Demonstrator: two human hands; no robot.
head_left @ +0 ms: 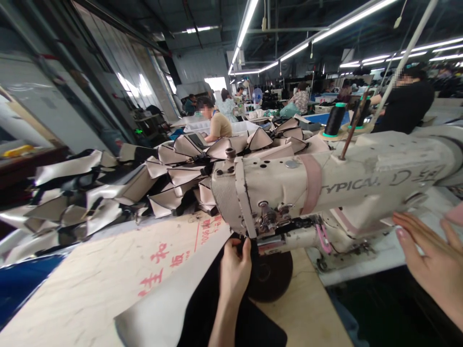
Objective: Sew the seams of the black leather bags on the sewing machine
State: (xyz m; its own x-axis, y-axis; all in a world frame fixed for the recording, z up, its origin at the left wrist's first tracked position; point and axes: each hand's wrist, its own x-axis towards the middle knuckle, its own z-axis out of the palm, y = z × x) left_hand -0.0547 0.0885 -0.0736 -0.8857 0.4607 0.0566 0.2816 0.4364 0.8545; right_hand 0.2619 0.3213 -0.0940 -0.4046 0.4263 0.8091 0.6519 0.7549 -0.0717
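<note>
My left hand [234, 271] reaches up under the head of a cream sewing machine [325, 193], fingers curled around the edge of a black fabric piece [217, 308] with a pale beige side, near the needle area. My right hand [432, 262] hovers at the right, beside the machine's base, fingers stretched out and apart with nothing in them. A black round part [271, 277] sits under the machine head, just right of my left hand.
A long heap of beige-and-black cut pieces [108, 185] is piled behind the machine on a cardboard-covered table [108, 284] with red print. Black thread cones [334, 119] stand on the machine top. Other people [217, 123] work at tables farther back.
</note>
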